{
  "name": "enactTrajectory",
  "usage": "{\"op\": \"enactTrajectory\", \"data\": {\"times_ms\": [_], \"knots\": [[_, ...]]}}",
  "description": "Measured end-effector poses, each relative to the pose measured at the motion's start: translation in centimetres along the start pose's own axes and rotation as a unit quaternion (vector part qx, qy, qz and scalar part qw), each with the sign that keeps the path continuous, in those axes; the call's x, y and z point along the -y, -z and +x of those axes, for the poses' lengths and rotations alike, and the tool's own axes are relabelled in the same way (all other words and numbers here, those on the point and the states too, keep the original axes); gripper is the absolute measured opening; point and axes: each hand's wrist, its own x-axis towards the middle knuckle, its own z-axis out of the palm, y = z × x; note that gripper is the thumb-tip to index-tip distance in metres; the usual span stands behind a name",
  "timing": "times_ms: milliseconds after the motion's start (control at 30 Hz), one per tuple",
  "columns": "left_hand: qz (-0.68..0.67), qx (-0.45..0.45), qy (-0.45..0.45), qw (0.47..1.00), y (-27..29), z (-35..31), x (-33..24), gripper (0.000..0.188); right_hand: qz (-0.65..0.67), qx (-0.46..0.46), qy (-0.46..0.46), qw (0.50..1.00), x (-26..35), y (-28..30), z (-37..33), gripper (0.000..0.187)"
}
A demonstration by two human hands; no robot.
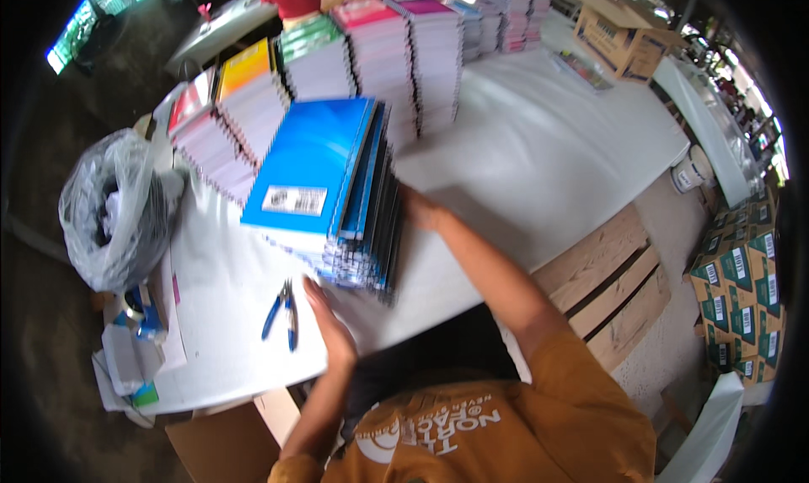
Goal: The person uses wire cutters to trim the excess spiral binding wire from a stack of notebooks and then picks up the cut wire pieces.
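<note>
A tall stack of spiral-bound notebooks point(308, 167) with blue covers stands on the white-topped table, its spiral edges slightly uneven and blurred. My right hand point(419, 210) rests against the right side of this stack; its fingers are mostly hidden and blurred. Close to the stack's lower front edge is my left hand point(331, 324), fingers stretched out and nothing in its grasp; whether the fingertips touch the notebooks I cannot tell. Just left of that hand lie blue-handled cutting pliers point(282, 316), their jaws pointing toward the stack.
Behind stand notebook stacks with red point(192, 99), yellow point(244, 68), green point(310, 38), pink point(365, 11) and purple point(424, 8) covers. A clear plastic bag point(118, 213) and a tape roll point(135, 304) are at left. An open carton point(619, 40) sits far right; wooden slats point(602, 285) lie below.
</note>
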Motion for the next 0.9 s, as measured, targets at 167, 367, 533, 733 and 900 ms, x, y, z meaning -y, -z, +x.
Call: {"op": "enactTrajectory", "data": {"times_ms": [167, 367, 533, 733, 900], "knots": [[0.008, 0.057, -0.019, 0.998, -2.6, -2.2, -0.4, 0.064, 0.031, 0.114, -0.065, 0.991, 1.5, -1.2, -1.2, 0.062], [-0.183, 0.120, 0.088, 0.972, -2.4, 0.3, -2.3, 0.075, 0.057, -0.050, 0.029, 0.997, -1.0, -2.8, -5.9, 0.067], [-0.240, 0.237, 0.152, 0.929, 2.0, 4.4, -1.8, 0.079, 0.132, -0.021, 0.050, 0.990, -0.7, -4.4, -10.0, 0.061], [-0.218, 0.259, 0.160, 0.927, 3.6, 8.8, -0.6, 0.069, 0.167, -0.162, 0.096, 0.968, -1.9, -8.1, -13.2, 0.065], [-0.192, 0.229, 0.093, 0.950, 3.0, 9.5, 1.2, 0.066, 0.125, -0.161, 0.110, 0.973, -2.9, -7.3, -12.8, 0.069]]}}
